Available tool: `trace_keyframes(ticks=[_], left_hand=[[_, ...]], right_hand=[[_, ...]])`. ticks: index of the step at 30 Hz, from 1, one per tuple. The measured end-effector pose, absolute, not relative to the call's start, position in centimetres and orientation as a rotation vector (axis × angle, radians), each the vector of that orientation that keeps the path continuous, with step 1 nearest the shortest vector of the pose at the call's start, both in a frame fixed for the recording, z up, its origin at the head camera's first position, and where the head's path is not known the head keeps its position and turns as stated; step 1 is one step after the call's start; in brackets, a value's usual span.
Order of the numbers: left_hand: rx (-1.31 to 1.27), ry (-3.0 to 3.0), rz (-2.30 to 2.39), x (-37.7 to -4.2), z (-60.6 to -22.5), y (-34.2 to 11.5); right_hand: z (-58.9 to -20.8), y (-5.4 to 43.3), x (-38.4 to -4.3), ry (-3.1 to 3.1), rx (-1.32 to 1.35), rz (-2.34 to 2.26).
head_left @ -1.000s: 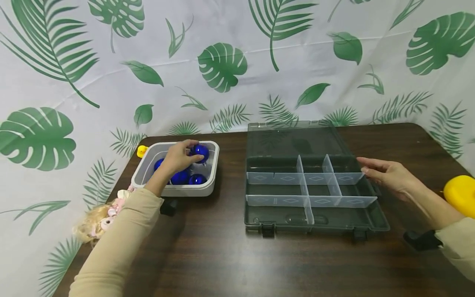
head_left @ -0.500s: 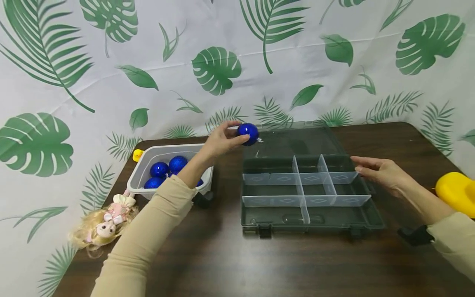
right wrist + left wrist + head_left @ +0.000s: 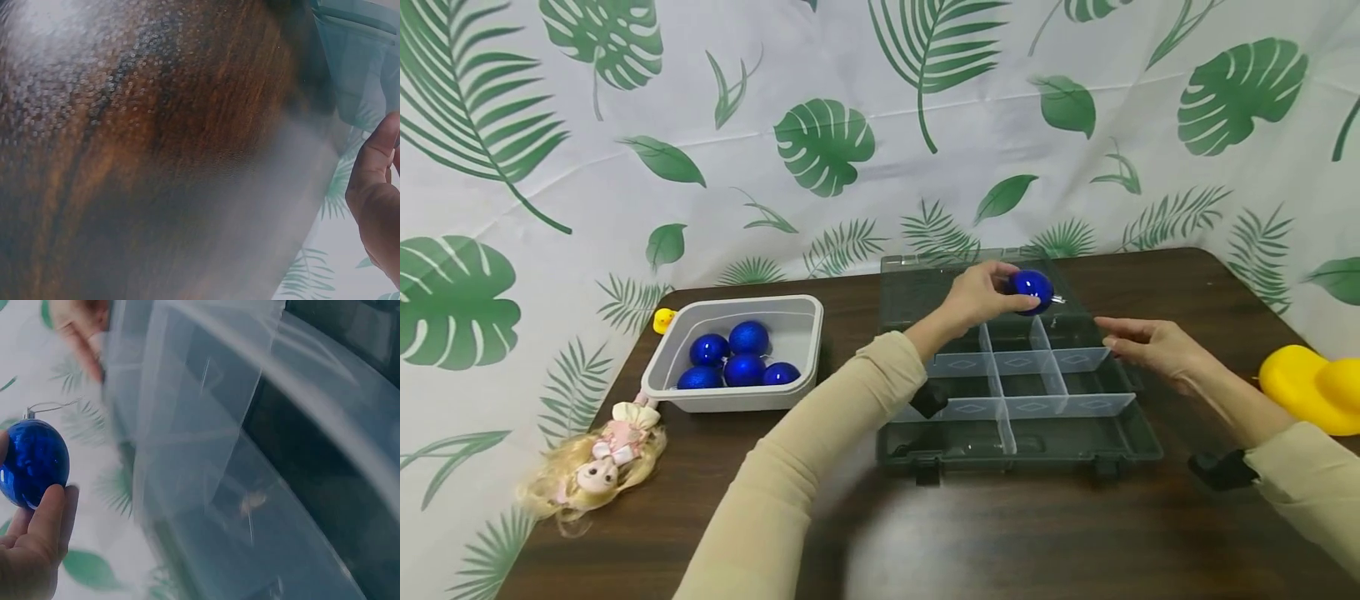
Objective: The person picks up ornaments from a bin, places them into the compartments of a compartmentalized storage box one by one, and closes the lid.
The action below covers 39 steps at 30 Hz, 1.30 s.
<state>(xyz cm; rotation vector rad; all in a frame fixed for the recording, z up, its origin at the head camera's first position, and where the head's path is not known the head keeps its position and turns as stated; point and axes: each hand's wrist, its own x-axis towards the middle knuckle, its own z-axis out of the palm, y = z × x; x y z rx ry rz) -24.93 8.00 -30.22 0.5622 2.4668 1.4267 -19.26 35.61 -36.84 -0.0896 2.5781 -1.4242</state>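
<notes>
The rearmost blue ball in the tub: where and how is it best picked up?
Probably hold the ball round its middle, from above: the tub walls it in and other balls crowd its left and front, but its right and back look free.

Head view: moderate, fairly even light. Table (image 3: 947,542) carries a broad white glare at front centre, dark brown around it. Blue ball (image 3: 1032,292) shows small bright highlights. Box (image 3: 1075,433) reads dark and low in contrast. Cloth (image 3: 850,67) pale, faintly shaded at its creases; outlines mostly legible.

Left wrist view: bluish cast; box dividers (image 3: 206,456) soft, the nearest smeared; ball clearer.

Right wrist view: dim; table blurred, speckled, white glare top left, hazy grey sheen lower right.
</notes>
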Motion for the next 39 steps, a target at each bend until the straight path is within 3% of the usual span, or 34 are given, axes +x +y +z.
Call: trace_keyframes(ticks=[15,22,39], left_hand=[[0.705,2.765,1.080,-23.4,-33.1,13.6],[0.850,2.845,0.918,-23.1,-33.9,14.2],[0.870,2.824,0.776,-22.8,-33.2,13.3]], right_hand=[[-36.7,35.3,-19.1,2.609,-0.055,-1.301],[-36.7,35.2,-19.0,2.626,-0.063,-1.309],[-37.3,35.5,-19.1,2.577,-0.092,-1.489]])
